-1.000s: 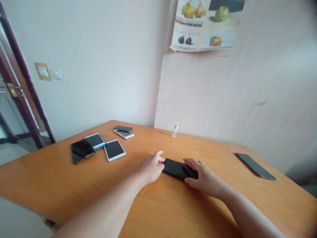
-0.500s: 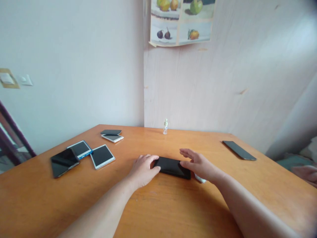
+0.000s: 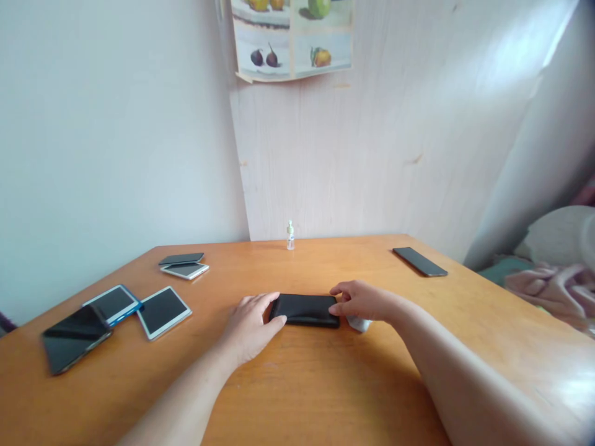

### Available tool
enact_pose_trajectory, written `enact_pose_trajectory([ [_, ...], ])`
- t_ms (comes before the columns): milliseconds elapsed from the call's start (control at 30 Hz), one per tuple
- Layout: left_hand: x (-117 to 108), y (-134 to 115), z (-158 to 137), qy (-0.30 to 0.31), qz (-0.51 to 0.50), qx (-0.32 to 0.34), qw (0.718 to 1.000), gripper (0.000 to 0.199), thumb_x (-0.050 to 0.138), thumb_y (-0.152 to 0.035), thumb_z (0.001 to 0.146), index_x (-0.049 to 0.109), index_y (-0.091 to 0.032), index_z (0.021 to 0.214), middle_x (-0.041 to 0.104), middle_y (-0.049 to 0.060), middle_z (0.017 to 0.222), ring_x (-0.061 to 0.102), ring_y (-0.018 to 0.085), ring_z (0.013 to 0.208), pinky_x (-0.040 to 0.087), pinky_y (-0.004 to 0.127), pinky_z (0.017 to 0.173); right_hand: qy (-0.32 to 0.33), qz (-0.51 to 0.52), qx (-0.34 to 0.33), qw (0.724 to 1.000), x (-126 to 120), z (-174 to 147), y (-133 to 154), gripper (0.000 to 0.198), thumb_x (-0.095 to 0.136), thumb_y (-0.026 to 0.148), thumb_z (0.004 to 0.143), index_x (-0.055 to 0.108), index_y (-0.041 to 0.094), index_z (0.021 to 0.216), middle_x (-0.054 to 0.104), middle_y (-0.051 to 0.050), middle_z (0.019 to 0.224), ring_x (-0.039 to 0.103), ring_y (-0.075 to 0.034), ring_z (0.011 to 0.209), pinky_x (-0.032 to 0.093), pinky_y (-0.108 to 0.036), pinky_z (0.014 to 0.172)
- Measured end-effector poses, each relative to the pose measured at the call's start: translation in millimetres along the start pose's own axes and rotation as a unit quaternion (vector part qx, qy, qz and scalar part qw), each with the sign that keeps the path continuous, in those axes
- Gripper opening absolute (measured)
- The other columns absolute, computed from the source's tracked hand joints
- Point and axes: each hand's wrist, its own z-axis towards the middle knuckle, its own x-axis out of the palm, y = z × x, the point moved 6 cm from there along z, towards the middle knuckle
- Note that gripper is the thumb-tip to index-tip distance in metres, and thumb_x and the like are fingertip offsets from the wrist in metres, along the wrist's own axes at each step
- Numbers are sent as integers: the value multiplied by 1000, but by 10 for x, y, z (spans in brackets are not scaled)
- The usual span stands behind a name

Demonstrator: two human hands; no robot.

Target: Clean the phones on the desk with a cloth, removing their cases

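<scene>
head view: left hand (image 3: 250, 327), near-left of the bottle (image 3: 290, 237), clasps one end of the black phone (image 3: 304, 310); right hand (image 3: 365, 300), near-right, meets the other, clamped or not i cannot tell. phone lies on the bottle's near side, long axis crosswise, neither hand nearer.

tbl (image 3: 297, 390) w/ blk device (image 3: 304, 309), poss. tissue (image 3: 359, 324)

Exposure bright, mostly even; light appears to come from right of the bottle (image 3: 290, 238). Strong glare on the wall panel (image 3: 372, 155), high and right of the bottle; second bright patch on the table (image 3: 279, 396), nearer and far right of it. Soft shadow beneath the right forearm (image 3: 432, 359), nearer than the bottle. Black device (image 3: 305, 310), in front of the bottle: dark, glossy. Cloth (image 3: 553, 291), far right of the bottle: blurred, stretched.
</scene>
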Motion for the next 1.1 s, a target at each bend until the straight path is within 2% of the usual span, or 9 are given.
enact_pose_trajectory([
  [167,11,1,7,14,18,-10,1000,52,58,-45,84,55,-28,132,64,5,128,52,28,123,41,41,101,5,-14,-8,1000,34,31,-2,41,73,41,72,68,18,107,69,-3,82,60,-15,68,42,-23,56],
  [667,11,15,8,12,6,-7,1000,53,58,-46,84,55,-26,133,61,7,131,49,31,125,38,45,104,-36,-18,-17,999,50,76,-26,40,78,41,68,65,21,100,68,-1,78,60,-13,64,40,-22,54],
  [833,32,90,14,-16,-23,-4,1000,47,56,-42,85,58,-22,128,61,8,132,51,29,125,36,46,108,-92,-15,25,995,-80,136,-124,29,59,40,84,68,18,100,69,-4,76,60,-15,61,42,-25,54],
  [933,62,177,31,-32,-67,-14,997,42,54,-40,87,60,-19,124,63,10,128,55,26,122,39,43,107,-148,-35,38,988,-199,146,-132,27,55,35,85,69,15,95,70,-8,83,63,-19,74,44,-28,63],
  [1000,79,223,42,-40,-109,-17,993,40,53,-37,87,60,-18,121,65,10,124,59,24,119,41,42,106,-169,-47,29,984,-234,119,-76,32,57,38,84,69,15,102,71,-10,93,63,-21,84,45,-30,70],
  [1100,87,248,49,-40,-161,-22,986,38,54,-32,86,60,-17,121,68,10,120,62,22,114,43,41,105,-145,-71,-28,986,-154,32,118,57,63,53,79,61,19,124,69,-10,109,63,-24,96,46,-32,80],
])
